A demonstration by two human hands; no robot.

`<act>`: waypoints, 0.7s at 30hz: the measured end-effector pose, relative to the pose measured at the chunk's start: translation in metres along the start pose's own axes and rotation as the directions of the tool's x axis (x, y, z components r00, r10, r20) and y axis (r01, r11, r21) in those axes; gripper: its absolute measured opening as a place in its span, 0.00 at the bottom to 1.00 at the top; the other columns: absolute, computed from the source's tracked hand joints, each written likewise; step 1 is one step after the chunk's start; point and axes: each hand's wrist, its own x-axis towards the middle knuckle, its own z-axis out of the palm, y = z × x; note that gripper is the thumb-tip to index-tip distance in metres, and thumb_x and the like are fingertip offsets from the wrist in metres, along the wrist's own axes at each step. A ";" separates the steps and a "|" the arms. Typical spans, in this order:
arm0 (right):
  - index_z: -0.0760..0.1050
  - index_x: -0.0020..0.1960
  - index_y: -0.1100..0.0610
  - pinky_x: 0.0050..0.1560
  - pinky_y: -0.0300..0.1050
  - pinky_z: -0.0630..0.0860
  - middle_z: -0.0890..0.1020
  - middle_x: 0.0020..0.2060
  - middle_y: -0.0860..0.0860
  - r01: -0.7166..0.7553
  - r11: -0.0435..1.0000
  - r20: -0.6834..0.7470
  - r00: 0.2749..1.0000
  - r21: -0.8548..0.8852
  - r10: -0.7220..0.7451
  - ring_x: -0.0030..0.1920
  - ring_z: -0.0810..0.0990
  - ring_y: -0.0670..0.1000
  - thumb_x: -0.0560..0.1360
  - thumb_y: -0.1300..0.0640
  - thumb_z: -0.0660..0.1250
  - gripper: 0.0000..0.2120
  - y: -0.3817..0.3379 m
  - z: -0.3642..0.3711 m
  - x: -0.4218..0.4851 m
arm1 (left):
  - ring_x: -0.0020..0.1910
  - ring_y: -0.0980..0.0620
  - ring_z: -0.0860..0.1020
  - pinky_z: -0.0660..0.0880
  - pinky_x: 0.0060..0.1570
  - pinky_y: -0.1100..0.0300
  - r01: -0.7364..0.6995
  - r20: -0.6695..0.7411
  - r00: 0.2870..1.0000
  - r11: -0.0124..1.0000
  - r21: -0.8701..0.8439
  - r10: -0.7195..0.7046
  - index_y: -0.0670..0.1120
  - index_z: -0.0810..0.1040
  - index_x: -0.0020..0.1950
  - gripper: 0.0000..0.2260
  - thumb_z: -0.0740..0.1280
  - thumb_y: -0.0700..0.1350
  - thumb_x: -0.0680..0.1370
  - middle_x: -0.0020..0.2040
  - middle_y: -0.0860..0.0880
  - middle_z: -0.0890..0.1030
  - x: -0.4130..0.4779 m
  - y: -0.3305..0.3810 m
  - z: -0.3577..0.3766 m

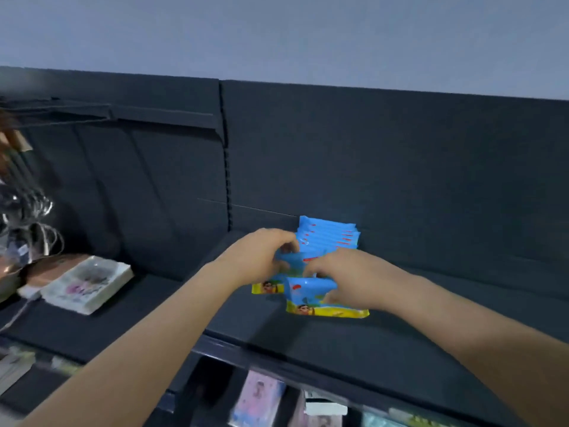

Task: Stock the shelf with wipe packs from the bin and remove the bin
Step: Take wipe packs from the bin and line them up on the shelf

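1. Head view, the only one I've got: both hands are up on the dark shelf, working a cluster of blue wipe packs that stand in a row against the back panel.
2. My left hand has its fingers curled round the left end of the wipe packs, pinching them together.
3. My right hand curls over the top of the front pack, which leans forward with its yellow bottom edge on the shelf, just ahead of the row.
4. The job right now, I reckon: tip that front pack upright and press it back flush against the others.
5. To do it well, I want the left hand bracing the row so nothing topples sideways, while the right pushes from the top edge, not the soft middle.
6. One yellow corner pokes out low on the left; that wants squaring up too.
7. The bin isn't in sight, so I can't tell how many packs remain.
8. Off to my left lies a pale stack of flat packs, well apart, no bother.
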 end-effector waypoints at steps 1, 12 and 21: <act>0.70 0.65 0.45 0.43 0.41 0.67 0.76 0.58 0.48 -0.016 1.000 0.009 1.000 -0.003 0.016 0.56 0.74 0.51 0.74 0.57 0.66 0.21 0.011 0.004 -0.003 | 0.50 0.55 0.75 0.73 0.52 0.55 -0.009 0.036 0.999 1.000 -0.013 0.009 0.51 0.77 0.52 0.10 0.69 0.41 0.73 0.51 0.56 0.78 0.010 0.004 0.012; 0.70 0.63 0.49 0.44 0.44 0.69 0.76 0.56 0.49 -0.062 0.997 0.066 0.996 0.054 0.058 0.55 0.74 0.52 0.75 0.58 0.67 0.18 0.034 0.037 0.001 | 0.46 0.52 0.74 0.73 0.47 0.53 -0.215 -0.089 0.972 0.976 0.022 0.216 0.48 0.77 0.51 0.19 0.73 0.38 0.62 0.49 0.53 0.77 0.042 -0.003 0.073; 0.66 0.67 0.53 0.51 0.50 0.74 0.72 0.55 0.52 -0.006 0.990 -0.033 0.999 -0.141 0.001 0.56 0.72 0.55 0.76 0.64 0.62 0.20 0.019 0.057 0.033 | 0.61 0.55 0.71 0.68 0.57 0.64 0.201 0.000 0.973 0.843 -0.499 -0.232 0.51 0.61 0.73 0.39 0.77 0.51 0.68 0.69 0.55 0.62 0.030 -0.037 0.058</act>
